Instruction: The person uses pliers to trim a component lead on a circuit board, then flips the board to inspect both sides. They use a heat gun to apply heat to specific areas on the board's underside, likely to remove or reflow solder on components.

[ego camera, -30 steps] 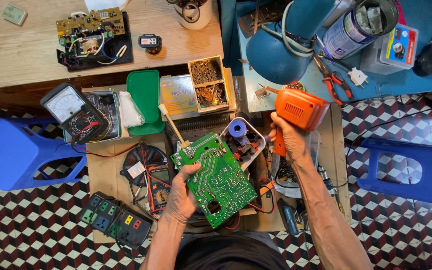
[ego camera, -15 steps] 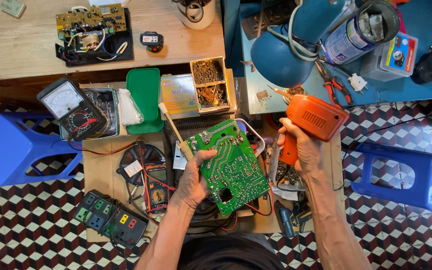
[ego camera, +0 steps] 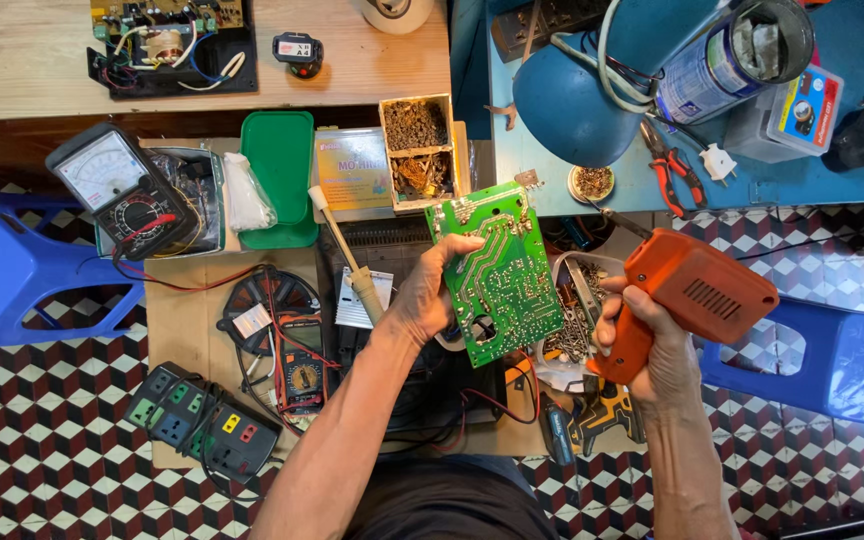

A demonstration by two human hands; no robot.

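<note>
Both hands busy: left hand [ego camera: 422,300] fingers clamped on green circuit board [ego camera: 497,275], right hand [ego camera: 652,345] fingers wrapped around orange soldering gun [ego camera: 697,290]; tip not yet touching board.

Both my forearms are bare from elbow to wrist; no sleeves, no cuffs reach into view. No watch, strap or bracelet on either wrist. No gloves. My left hand [ego camera: 430,292] shows no ring on the fingers I can see; nails short. My right hand [ego camera: 649,338] likewise bare, no ring visible, knuckles and tendons standing out. Forearms lean, veins and sinews raised along their length, fine hair just visible. Below the forearms, at the bottom edge of the view, a dark garment, black or charcoal, plain cloth, covering my lap or trunk; I cannot tell which. No print or pattern visible on it.
</note>
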